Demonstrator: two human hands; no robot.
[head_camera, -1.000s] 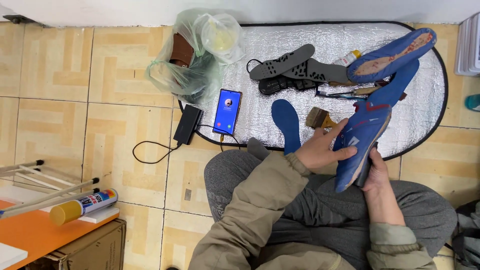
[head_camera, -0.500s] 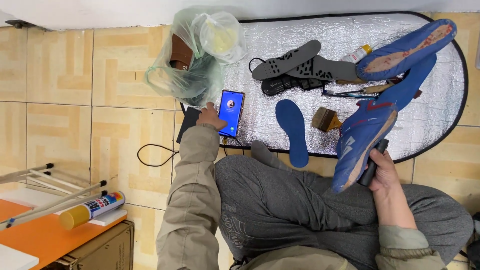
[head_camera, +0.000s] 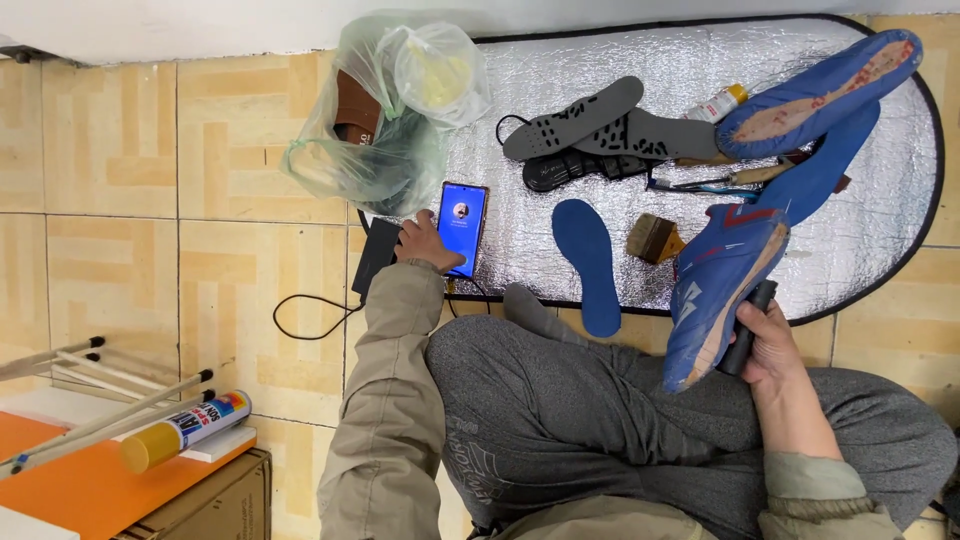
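Landmark is the silver mat (head_camera: 880, 240) on the tiled floor. Person sits cross-legged at its near edge. Blue shoe (head_camera: 722, 290) stands at that near edge, toward the right end, long axis tilted steeply, toe end down toward the lap. Right hand (head_camera: 768, 345) is closed around a dark handle pressed against the shoe's sole side, holding it up; forearm runs back over the right knee. Phone (head_camera: 462, 228) lies at the mat's left edge, screen lit, long axis pointing away. Left hand (head_camera: 425, 243) is stretched out to it, fingers touching its left side, grasping nothing. Loose blue insole (head_camera: 590, 262) lies between phone and shoe.
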